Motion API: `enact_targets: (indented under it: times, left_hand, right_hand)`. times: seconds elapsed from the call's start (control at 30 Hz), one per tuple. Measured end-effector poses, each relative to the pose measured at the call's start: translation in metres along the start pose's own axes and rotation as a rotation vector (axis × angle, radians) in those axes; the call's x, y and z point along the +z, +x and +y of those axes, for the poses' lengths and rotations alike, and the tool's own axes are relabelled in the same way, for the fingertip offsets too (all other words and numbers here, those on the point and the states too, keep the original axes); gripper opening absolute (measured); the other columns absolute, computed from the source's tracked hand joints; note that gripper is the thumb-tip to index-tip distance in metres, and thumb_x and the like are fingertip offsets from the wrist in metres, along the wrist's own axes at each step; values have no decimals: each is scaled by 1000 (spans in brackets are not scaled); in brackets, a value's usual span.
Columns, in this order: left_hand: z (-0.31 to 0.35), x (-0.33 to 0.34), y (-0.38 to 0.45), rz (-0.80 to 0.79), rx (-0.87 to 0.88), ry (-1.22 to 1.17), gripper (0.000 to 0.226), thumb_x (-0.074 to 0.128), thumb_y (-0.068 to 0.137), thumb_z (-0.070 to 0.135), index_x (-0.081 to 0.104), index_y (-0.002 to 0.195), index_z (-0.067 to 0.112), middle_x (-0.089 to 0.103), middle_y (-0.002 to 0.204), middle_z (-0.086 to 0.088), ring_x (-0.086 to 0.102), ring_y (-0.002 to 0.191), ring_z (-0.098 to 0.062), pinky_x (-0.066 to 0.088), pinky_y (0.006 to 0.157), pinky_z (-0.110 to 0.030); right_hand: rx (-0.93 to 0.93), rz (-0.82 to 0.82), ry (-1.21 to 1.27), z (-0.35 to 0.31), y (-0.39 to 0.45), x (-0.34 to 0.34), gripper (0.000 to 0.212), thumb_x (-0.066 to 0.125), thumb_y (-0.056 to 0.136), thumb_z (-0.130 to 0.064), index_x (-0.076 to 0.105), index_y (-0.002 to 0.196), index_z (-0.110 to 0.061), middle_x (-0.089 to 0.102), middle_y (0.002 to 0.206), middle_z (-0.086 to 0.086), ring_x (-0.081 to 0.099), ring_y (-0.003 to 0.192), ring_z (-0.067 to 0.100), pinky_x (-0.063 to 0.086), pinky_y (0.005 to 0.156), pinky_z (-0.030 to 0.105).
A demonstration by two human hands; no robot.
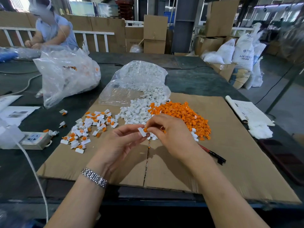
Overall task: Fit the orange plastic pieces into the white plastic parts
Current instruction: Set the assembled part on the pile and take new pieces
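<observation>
Closest to you, your left hand (122,139) has its fingers curled, pinching a white plastic part (142,131) at the fingertips, watch (94,177) on that wrist. Your right hand (171,130) is right up against it, fingertips pinched on an orange piece (145,129) that sits at the top of the white part; can't tell if it's fully seated. There's also a bit of orange tucked under your right fingers.

Both hands hover over the flattened cardboard sheet (230,162), with a red-and-black pen (212,153) lying just right of your right wrist.

To the left is the scatter of assembled pieces (89,129), white with orange in them. Just past your hands, the loose white parts pile (136,111) touches the orange pieces pile (182,114) on its right.

Behind those, the open clear bag (139,79) spills more white parts. Farther left is a 2nd crumpled bag (65,74) and a power strip (35,139) at the table edge. Across the table, another person (51,30) is working with their hands.
</observation>
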State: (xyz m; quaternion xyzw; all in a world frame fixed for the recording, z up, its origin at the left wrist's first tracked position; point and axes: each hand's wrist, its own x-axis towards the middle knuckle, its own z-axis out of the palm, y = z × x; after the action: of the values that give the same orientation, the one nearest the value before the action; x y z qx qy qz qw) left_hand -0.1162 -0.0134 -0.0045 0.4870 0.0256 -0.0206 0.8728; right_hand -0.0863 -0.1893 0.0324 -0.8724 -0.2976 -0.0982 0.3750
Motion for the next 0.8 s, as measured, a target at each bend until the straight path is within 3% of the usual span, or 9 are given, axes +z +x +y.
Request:
enact_targets:
  times: [0.07, 0.17, 0.3, 0.37, 0.43, 0.5, 0.6, 0.8]
  left_hand:
    - [3, 2, -3, 10, 69, 106, 22, 75, 71, -1, 81, 91, 6, 77, 103, -18, 75, 98, -29, 60, 82, -27]
    - [8, 7, -9, 67, 235, 461, 23, 81, 73, 14, 81, 95, 15, 79, 102, -5, 75, 98, -18, 58, 84, -21]
    - [5, 10, -11, 96, 449, 859, 22, 78, 85, 4, 80, 97, 23, 76, 101, 15, 72, 94, -2, 55, 81, -13]
    - [6, 7, -10, 86, 415, 816, 20, 78, 84, 9, 81, 96, 24, 77, 100, 13, 73, 93, -3, 55, 81, -13]
    - [10, 2, -8, 68, 296, 606, 20, 79, 81, 12, 82, 98, 22, 79, 100, 1, 75, 95, -13, 58, 83, -19]
    - [11, -1, -8, 22, 171, 341, 25, 78, 77, 10, 82, 100, 16, 78, 101, -11, 76, 95, -24, 60, 82, -26]
    - [6, 0, -7, -36, 96, 121, 24, 76, 75, 4, 81, 98, 8, 77, 100, -17, 75, 92, -25, 60, 79, -27]
    - [3, 9, -11, -41, 28, 27, 24, 69, 81, -1, 77, 103, -5, 74, 107, -26, 75, 95, -29, 62, 77, -29]
  right_hand:
    - [12, 8, -86, -5, -1, 0, 4, 66, 96, -21, 69, 97, -20, 65, 93, -7, 58, 86, 12, 50, 81, 39]
    - [124, 47, -128, -14, -1, 3, 4, 63, 94, -26, 65, 91, -25, 66, 89, -11, 60, 82, 10, 52, 79, 39]
    - [366, 79, 43, -23, 2, 6, 11, 66, 87, -25, 65, 76, -26, 68, 80, -10, 65, 80, 12, 56, 78, 40]
    - [406, 52, 161, -22, 2, 3, 12, 69, 88, -22, 67, 77, -25, 70, 79, -7, 68, 78, 12, 58, 77, 35]
    - [391, -11, 282, -19, -1, -4, 2, 71, 91, -22, 73, 91, -21, 73, 83, -4, 69, 77, 9, 56, 74, 22]
    - [338, -62, 367, -14, -8, -8, 16, 75, 90, -22, 72, 105, -21, 73, 91, -5, 67, 79, 3, 52, 72, 13]
    - [240, -22, 337, -11, -17, -4, 28, 77, 87, -19, 68, 113, -26, 68, 96, -9, 61, 79, 1, 50, 72, 16]
    - [91, 157, 181, -9, -25, 5, 24, 76, 88, -15, 72, 111, -22, 62, 94, -11, 60, 85, 6, 51, 80, 20]
